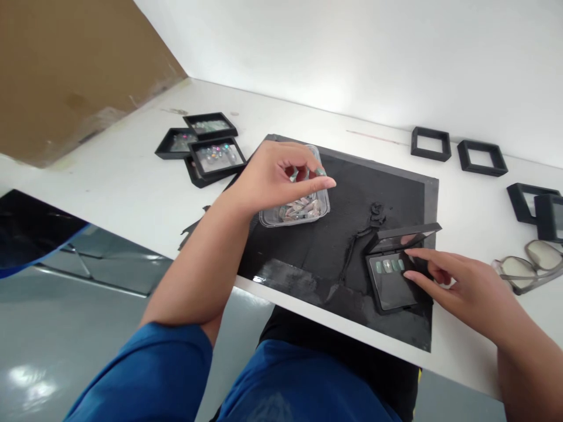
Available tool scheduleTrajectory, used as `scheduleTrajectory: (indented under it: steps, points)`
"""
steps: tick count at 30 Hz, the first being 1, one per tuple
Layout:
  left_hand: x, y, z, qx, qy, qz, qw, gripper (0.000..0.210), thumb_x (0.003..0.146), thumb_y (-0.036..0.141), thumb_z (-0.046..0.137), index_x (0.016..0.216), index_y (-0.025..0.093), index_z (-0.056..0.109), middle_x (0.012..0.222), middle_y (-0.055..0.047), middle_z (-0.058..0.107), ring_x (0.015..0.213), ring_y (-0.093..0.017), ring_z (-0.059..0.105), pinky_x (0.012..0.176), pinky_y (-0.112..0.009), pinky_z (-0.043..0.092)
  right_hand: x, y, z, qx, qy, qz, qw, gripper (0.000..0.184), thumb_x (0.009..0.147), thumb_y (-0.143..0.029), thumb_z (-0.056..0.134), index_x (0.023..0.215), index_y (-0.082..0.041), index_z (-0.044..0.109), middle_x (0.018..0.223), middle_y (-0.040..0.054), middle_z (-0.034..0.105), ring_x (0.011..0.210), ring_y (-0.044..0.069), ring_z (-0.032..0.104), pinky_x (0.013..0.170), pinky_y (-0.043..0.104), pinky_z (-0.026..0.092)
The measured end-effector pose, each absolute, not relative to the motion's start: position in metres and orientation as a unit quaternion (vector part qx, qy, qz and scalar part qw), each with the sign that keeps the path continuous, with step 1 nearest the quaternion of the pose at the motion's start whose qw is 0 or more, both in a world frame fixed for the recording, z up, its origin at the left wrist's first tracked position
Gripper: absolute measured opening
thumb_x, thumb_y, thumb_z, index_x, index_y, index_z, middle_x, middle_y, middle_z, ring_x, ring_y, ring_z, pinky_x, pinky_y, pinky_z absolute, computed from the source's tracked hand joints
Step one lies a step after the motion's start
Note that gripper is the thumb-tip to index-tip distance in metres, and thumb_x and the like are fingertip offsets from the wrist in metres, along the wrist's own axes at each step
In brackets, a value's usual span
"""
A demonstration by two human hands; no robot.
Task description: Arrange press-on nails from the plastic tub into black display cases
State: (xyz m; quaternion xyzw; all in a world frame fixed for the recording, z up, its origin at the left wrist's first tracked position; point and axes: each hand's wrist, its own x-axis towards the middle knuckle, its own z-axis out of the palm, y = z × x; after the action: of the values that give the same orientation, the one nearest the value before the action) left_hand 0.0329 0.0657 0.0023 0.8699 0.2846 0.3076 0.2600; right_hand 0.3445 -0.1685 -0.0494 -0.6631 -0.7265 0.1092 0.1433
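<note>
My left hand is curled above a clear plastic tub and covers much of it. Small green press-on nails show among its bent fingers. More loose nails in pink and grey tones lie in the tub. To the right, an open black display case rests on the dark mat, its lid tilted up. A short row of green press-on nails sits on the clear film inside. At the right end of this row is my right hand, thumb and index fingertips apart, nothing visible between them.
Several black display cases holding nails are piled at the back left. More black frames stand along the right. Eyeglasses lie beside my right wrist. A black mat with torn, wrinkled patches covers the table's middle.
</note>
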Motion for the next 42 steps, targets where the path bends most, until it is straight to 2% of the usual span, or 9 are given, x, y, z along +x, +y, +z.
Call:
scheduleTrajectory:
  steps: [5, 9, 15, 18, 21, 24, 29, 37, 42]
  points:
    - [0.037, 0.054, 0.002, 0.855, 0.222, 0.358, 0.303, 0.045, 0.106, 0.054, 0.056, 0.081, 0.020, 0.072, 0.068, -0.002, 0.067, 0.057, -0.010, 0.054, 0.056, -0.027, 0.042, 0.342, -0.165, -0.046, -0.662, -0.723, 0.126, 0.154, 0.068, 0.106, -0.079, 0.043, 0.123, -0.025, 0.081, 0.060, -0.0021, 0.055, 0.046, 0.014, 0.051, 0.044, 0.027, 0.040]
    - [0.041, 0.026, 0.015, 0.846, 0.161, 0.342, 0.376, 0.051, 0.114, 0.048, 0.042, 0.076, 0.019, 0.060, 0.069, -0.001, 0.061, 0.061, -0.010, 0.055, 0.062, -0.026, 0.045, 0.341, -0.164, -0.044, -0.645, -0.734, 0.111, 0.182, 0.059, 0.107, -0.071, 0.050, 0.119, -0.023, 0.081, 0.059, -0.0031, 0.054, 0.045, 0.013, 0.050, 0.043, 0.026, 0.040]
    - [0.075, -0.023, 0.029, 0.771, -0.030, 0.011, 0.636, 0.036, 0.111, 0.032, 0.042, 0.077, 0.021, 0.049, 0.072, 0.002, 0.052, 0.065, -0.012, 0.046, 0.069, -0.028, 0.045, 0.330, -0.169, -0.041, -0.587, -0.739, 0.104, 0.313, 0.021, 0.105, -0.039, 0.070, 0.119, -0.026, 0.078, 0.064, -0.0062, 0.053, 0.053, 0.010, 0.049, 0.053, 0.024, 0.047]
    - [0.098, -0.034, 0.020, 0.729, -0.069, -0.117, 0.671, 0.032, 0.106, 0.028, 0.050, 0.075, 0.022, 0.045, 0.068, 0.005, 0.047, 0.060, -0.010, 0.039, 0.063, -0.027, 0.040, 0.326, -0.173, -0.034, -0.537, -0.722, 0.174, 0.401, 0.020, 0.101, -0.027, 0.076, 0.121, -0.031, 0.075, 0.065, -0.0090, 0.050, 0.054, 0.008, 0.046, 0.054, 0.022, 0.046]
    - [0.109, -0.037, 0.006, 0.736, -0.037, -0.112, 0.666, 0.035, 0.104, 0.028, 0.054, 0.072, 0.022, 0.041, 0.063, 0.007, 0.038, 0.056, -0.009, 0.033, 0.057, -0.026, 0.034, 0.325, -0.175, -0.026, -0.469, -0.720, 0.268, 0.435, 0.024, 0.101, -0.023, 0.076, 0.123, -0.034, 0.074, 0.065, -0.0101, 0.046, 0.054, 0.008, 0.044, 0.055, 0.022, 0.045]
    - [0.110, -0.037, -0.006, 0.747, -0.008, -0.094, 0.658, 0.031, 0.106, 0.030, 0.052, 0.076, 0.020, 0.052, 0.064, 0.006, 0.044, 0.057, -0.008, 0.038, 0.057, -0.024, 0.036, 0.324, -0.175, -0.022, -0.422, -0.736, 0.314, 0.426, 0.026, 0.100, -0.026, 0.080, 0.125, -0.033, 0.075, 0.066, -0.0096, 0.049, 0.056, 0.008, 0.046, 0.056, 0.022, 0.047]
    - [0.109, -0.038, -0.015, 0.737, -0.030, -0.072, 0.671, 0.032, 0.108, 0.032, 0.049, 0.079, 0.018, 0.057, 0.065, 0.006, 0.048, 0.056, -0.007, 0.041, 0.058, -0.022, 0.038, 0.317, -0.174, -0.023, -0.429, -0.746, 0.281, 0.426, 0.027, 0.097, -0.028, 0.084, 0.123, -0.030, 0.078, 0.066, -0.0077, 0.057, 0.057, 0.008, 0.046, 0.053, 0.022, 0.045]
    - [0.111, -0.038, -0.016, 0.720, 0.006, -0.048, 0.693, 0.045, 0.108, 0.050, 0.055, 0.076, 0.018, 0.058, 0.062, 0.005, 0.051, 0.056, -0.008, 0.041, 0.055, -0.023, 0.036, 0.311, -0.175, -0.020, -0.463, -0.723, 0.249, 0.448, 0.027, 0.098, -0.026, 0.082, 0.123, -0.035, 0.082, 0.062, -0.0088, 0.045, 0.054, 0.009, 0.043, 0.052, 0.023, 0.043]
    - [0.111, -0.040, -0.018, 0.731, 0.005, -0.004, 0.683, 0.042, 0.110, 0.043, 0.050, 0.077, 0.018, 0.056, 0.065, 0.005, 0.050, 0.058, -0.008, 0.041, 0.058, -0.023, 0.037, 0.311, -0.175, -0.022, -0.452, -0.707, 0.273, 0.471, 0.036, 0.096, -0.020, 0.084, 0.128, -0.035, 0.081, 0.062, -0.0099, 0.044, 0.053, 0.008, 0.043, 0.052, 0.023, 0.043]
